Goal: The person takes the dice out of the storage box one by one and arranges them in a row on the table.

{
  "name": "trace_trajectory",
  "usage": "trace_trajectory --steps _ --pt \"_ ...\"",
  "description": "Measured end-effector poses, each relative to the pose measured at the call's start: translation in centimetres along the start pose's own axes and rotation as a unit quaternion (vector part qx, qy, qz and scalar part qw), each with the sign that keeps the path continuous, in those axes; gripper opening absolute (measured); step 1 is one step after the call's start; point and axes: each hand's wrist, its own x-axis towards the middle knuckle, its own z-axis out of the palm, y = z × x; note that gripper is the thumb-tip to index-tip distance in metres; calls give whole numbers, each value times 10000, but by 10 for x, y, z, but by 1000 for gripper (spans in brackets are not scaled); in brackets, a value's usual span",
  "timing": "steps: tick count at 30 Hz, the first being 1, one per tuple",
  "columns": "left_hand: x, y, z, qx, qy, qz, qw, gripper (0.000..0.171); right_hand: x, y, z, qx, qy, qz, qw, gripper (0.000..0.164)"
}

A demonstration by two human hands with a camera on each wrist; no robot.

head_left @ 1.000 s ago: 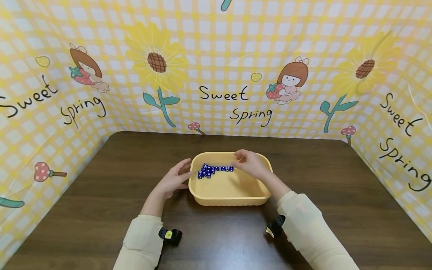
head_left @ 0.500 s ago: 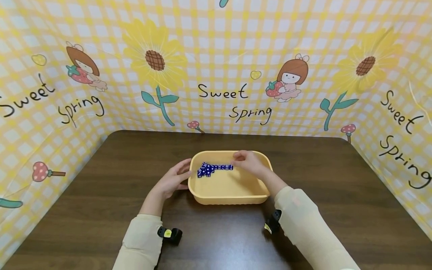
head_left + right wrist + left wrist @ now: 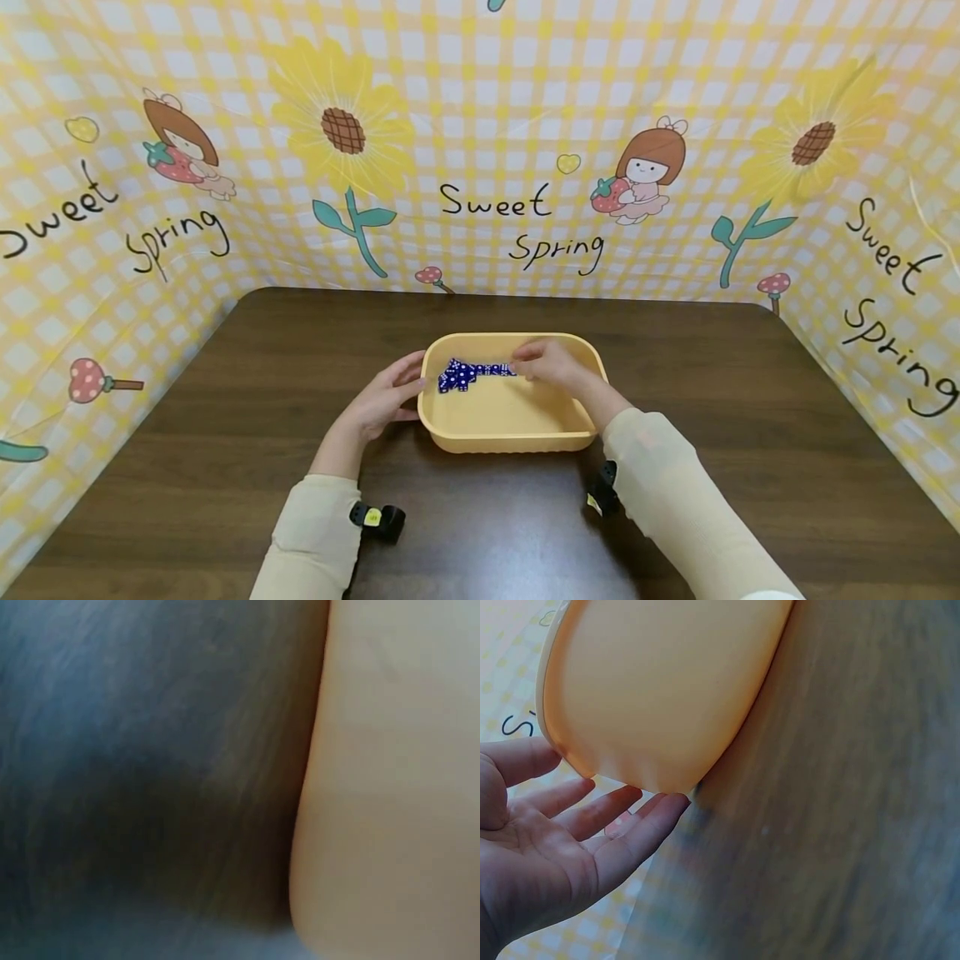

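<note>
Several blue dice with white dots (image 3: pixel 457 375) lie in a yellow plastic bin (image 3: pixel 510 442). Most are bunched at its left end, and a short row of them runs right along the far side. My right hand (image 3: pixel 555 367) reaches inside the bin, its fingertips at the row's right end, partly covering the last die; whether it pinches that die is not visible. At the bin's left end, my left hand (image 3: pixel 378 404) rests against the outside. The left wrist view shows that left hand (image 3: pixel 562 840) with spread fingers touching the end wall, thumb near the rim.
The bin stands on a dark wooden table (image 3: pixel 225 467). A yellow checked cloth (image 3: pixel 495 100) with printed flowers encloses the back and sides. Black wrist cameras hang under both sleeves. The right wrist view shows only the bin's outer wall (image 3: pixel 390 795) and blurred table.
My right hand has moved slightly left and down, and its fingertips now cover the row's right end. The left hand keeps its place against the bin. The head view has shifted slightly.
</note>
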Motion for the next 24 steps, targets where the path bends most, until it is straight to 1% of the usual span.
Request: trace_trajectory --steps 6,7,10,13,15,16,17,20,22,23,24 --pt "-1 1 0 -42 -4 -36 10000 50 0 0 3 -426 70 -5 9991 33" --pt "-1 1 0 -45 -4 -51 10000 50 2 3 3 -503 85 -4 9987 32" --pt "-1 1 -1 -84 -2 -89 9999 50 4 4 5 -674 142 101 9976 31" --pt "-1 2 -2 -137 -7 -97 9999 50 9 6 7 -799 229 243 9962 29" --pt "-1 2 -2 -182 -4 -90 9998 50 15 13 7 -910 255 240 9952 28" --pt "-1 2 -2 -196 1 -88 9998 50 16 14 7 -997 256 103 9946 28" --pt "-1 1 -2 -199 -2 -81 9998 50 25 27 6 -986 231 -198 9947 26" --pt "0 1 -2 -192 -9 -88 9998 51 32 36 4 -1223 200 -424 9914 26" --pt "0 0 -2 -186 -25 -103 9998 51 27 30 5 -1370 247 -422 9894 25" --pt "0 -1 -2 -186 -36 -108 9998 51 25 28 5 -1399 225 -294 9895 26" --pt "0 -1 -2 -190 -41 -113 9997 51 16 15 7 -1540 272 -69 9877 26"
